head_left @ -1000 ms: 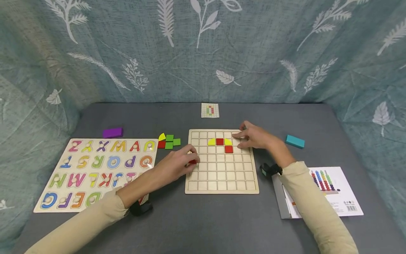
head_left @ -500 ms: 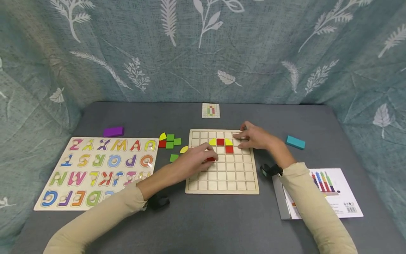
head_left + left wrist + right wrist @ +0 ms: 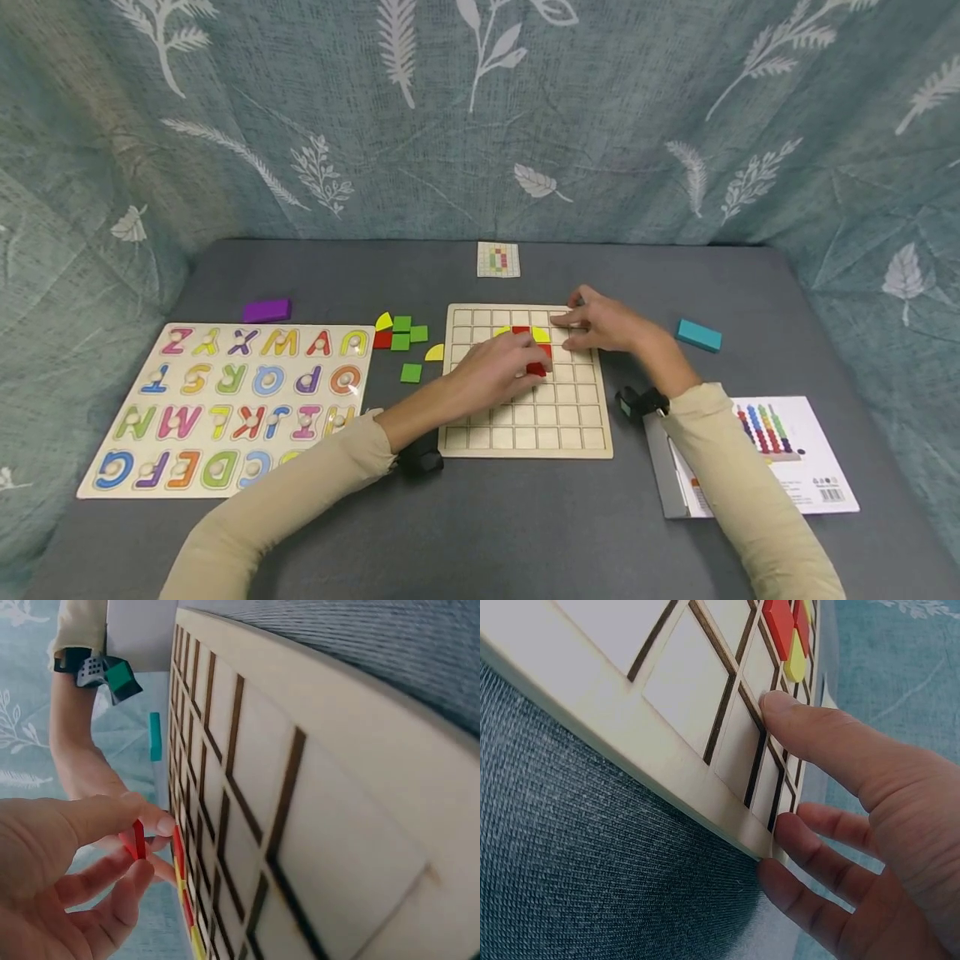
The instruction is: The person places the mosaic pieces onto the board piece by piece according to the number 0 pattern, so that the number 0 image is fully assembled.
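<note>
My left hand (image 3: 495,367) pinches a red square tile (image 3: 139,841) between thumb and fingers, over the upper middle of a wooden grid board (image 3: 525,453). Just past that tile, a placed red tile (image 3: 778,628) lies in a cell, with a yellow quarter-round tile (image 3: 794,664) beside it. Another red tile and a second yellow one sit in the same upper area, partly covered by the left hand in the head view. My right hand (image 3: 606,323) rests at the board's upper right, thumb on the cells and fingers relaxed along the edge.
Left of the grid lie several green squares (image 3: 410,372), a red tile (image 3: 382,340) and yellow pieces (image 3: 434,353). An alphabet peg puzzle (image 3: 180,492), purple block (image 3: 266,312), pattern card (image 3: 498,260), teal block (image 3: 698,335) and white box (image 3: 817,467) surround the board.
The left hand has carried the red tile rightward from the board's left edge to the tiles in its upper middle. The right hand has stayed in place.
</note>
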The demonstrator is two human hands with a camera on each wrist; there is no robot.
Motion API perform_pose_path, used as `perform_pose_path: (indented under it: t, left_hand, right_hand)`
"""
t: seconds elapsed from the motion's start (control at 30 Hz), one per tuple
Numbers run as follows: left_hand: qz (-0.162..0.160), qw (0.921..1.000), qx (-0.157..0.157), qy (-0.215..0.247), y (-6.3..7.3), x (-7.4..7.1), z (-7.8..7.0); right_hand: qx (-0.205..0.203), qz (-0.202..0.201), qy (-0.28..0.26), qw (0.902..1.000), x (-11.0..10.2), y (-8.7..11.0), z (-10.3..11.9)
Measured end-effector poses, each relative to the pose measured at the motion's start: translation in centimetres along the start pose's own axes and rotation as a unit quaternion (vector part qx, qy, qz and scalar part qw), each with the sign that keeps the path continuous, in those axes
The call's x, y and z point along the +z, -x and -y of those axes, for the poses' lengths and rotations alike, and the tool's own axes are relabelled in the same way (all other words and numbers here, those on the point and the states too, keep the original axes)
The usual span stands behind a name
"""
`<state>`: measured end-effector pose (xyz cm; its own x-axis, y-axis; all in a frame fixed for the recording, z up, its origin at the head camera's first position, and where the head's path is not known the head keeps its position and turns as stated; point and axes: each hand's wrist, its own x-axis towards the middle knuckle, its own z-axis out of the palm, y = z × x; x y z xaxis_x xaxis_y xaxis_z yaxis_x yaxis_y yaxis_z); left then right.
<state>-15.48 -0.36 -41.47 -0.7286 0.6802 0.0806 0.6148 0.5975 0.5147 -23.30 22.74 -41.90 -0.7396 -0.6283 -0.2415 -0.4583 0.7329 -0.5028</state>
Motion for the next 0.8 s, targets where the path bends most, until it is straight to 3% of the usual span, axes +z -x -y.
perform_pose_path:
  t: [0.3, 0.57, 0.8]
  left_hand:
    - [-0.006, 0.9996, 0.007, 0.025, -0.6, 0.9, 0.6]
    - [0.016, 0.9993, -0.003, 0.033, -1.2, 1.4, 0.3]
    - [-0.001, 1.0000, -0.002, -0.003, -1.3, 1.7, 0.1]
  right_hand:
    - [0.002, 0.002, -0.001, 1.0000, -0.2, 0.0, 0.0]
    - [0.005, 0.004, -0.007, 1.0000, -0.2, 0.1, 0.0]
    - [-0.002, -0.001, -0.001, 1.0000, 0.0, 0.0, 0.0]
